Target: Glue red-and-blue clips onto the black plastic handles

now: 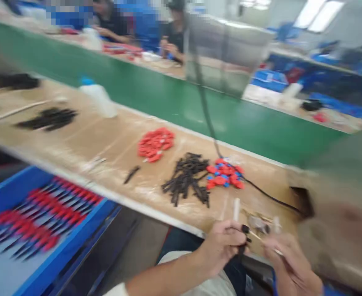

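Observation:
My left hand is closed around a small black plastic part, held near the front edge of the bench. My right hand, smeared by motion, pinches a thin pale stick whose tip points at the black part. Just beyond my left fingers a white rod shows; what it belongs to is unclear. Past both hands lie a heap of black parts and a cluster of red and blue pieces. Blurred small items sit by my right hand.
Red rings are piled left of the black heap. A white bottle with a blue cap stands farther left. At lower left, a blue tray holds rows of red-and-black pieces. A green partition runs behind the bench; co-workers sit beyond.

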Motion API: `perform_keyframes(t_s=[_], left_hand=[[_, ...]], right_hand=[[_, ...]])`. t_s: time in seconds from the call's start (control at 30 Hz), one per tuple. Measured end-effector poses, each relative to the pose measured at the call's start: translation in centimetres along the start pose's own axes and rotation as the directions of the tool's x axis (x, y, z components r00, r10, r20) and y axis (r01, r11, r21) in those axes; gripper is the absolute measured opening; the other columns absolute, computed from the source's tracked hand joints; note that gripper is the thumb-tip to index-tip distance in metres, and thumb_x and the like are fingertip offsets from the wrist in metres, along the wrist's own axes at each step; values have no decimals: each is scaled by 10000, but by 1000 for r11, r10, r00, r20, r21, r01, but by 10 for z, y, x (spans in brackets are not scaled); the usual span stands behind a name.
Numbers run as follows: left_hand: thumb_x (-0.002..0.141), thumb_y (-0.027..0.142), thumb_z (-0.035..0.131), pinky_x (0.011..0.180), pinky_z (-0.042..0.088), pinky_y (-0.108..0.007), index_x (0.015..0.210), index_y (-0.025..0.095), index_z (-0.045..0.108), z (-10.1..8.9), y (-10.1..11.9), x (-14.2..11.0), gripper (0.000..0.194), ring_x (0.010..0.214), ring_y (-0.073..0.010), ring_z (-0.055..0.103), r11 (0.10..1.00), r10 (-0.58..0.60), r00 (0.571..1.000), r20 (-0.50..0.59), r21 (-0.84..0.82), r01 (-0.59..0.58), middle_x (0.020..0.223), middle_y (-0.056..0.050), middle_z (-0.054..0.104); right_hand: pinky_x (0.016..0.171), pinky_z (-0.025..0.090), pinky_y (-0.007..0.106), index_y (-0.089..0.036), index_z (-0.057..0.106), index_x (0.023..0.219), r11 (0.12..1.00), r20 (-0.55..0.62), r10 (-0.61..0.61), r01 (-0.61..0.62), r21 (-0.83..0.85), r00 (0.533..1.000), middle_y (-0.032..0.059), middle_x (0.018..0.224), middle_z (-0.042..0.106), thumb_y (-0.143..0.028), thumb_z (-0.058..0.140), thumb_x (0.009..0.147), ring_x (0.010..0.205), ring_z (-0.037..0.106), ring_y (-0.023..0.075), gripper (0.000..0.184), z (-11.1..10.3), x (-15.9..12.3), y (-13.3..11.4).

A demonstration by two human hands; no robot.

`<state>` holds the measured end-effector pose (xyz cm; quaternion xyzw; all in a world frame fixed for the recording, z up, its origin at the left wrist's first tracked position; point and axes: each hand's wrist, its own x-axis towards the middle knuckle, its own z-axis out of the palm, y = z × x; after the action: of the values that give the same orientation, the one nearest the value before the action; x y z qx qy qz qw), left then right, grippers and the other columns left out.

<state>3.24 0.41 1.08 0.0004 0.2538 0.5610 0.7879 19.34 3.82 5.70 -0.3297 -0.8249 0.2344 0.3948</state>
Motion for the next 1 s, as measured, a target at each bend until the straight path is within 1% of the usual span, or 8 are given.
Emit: perform_keyframes(t_s=[0.03,0.1,0.27,0.47,0.57,0.77,0.9,1.0], left_hand=[[479,374,1036,610,505,-189,811,136,730,-2,1,1,511,552,-78,618,999,-25,1000,5,20,25,647,32,648],[487,373,1036,588,485,-177,813,140,725,-4,3,1,507,541,-75,619,996,-59,998,14,63,58,633,37,636],[491,376,1035,552,450,-185,810,125,719,3,4,-7,515,554,-104,639,989,-64,998,6,137,62,648,5,649],[458,421,1042,543,428,-185,797,126,710,4,6,-5,559,543,-105,639,975,-55,998,1,214,53,681,-16,691],[450,433,1044,515,393,-183,800,130,698,1,7,-5,578,538,-111,648,961,-71,997,1,267,68,684,-22,705],[460,437,1043,476,338,-180,790,133,676,-2,9,-6,580,529,-122,659,930,-106,994,2,354,98,607,9,660],[462,447,1039,473,333,-180,781,132,681,-3,6,-5,574,506,-118,641,924,-108,994,0,368,101,558,27,632],[483,430,1034,478,339,-186,788,124,694,-3,4,-4,550,505,-118,632,926,-112,994,-3,363,105,562,15,643]], right_hand=[[739,538,255,-237,724,983,998,-28,12,-13,-57,1000,18,877,678,-202,596,1018,798,671,161,137,-3,-5,-2],[719,523,250,-234,708,1000,995,-44,29,-33,-99,999,24,860,654,-148,546,1020,783,653,161,185,-6,-8,-5],[673,493,240,-239,667,1063,996,-47,78,-81,-49,996,18,895,607,-108,500,1021,760,604,144,216,-7,-11,-8],[688,460,260,-240,646,986,982,-26,188,-187,24,982,5,852,567,-158,478,1052,761,577,153,198,-11,-10,-5],[676,448,265,-233,625,941,978,12,203,-203,46,979,2,826,564,-175,453,1068,747,565,155,222,-14,-6,-5],[668,432,280,-219,571,930,997,176,78,-73,-37,981,16,810,557,-169,396,1082,739,527,167,237,-22,6,-10],[618,413,284,-216,541,958,990,237,-44,74,-123,971,29,809,532,-97,374,1049,709,482,174,225,-23,9,-13],[570,407,268,-199,566,1029,971,289,-130,181,-159,949,23,787,523,-46,377,1022,656,455,161,244,-23,8,-16]])
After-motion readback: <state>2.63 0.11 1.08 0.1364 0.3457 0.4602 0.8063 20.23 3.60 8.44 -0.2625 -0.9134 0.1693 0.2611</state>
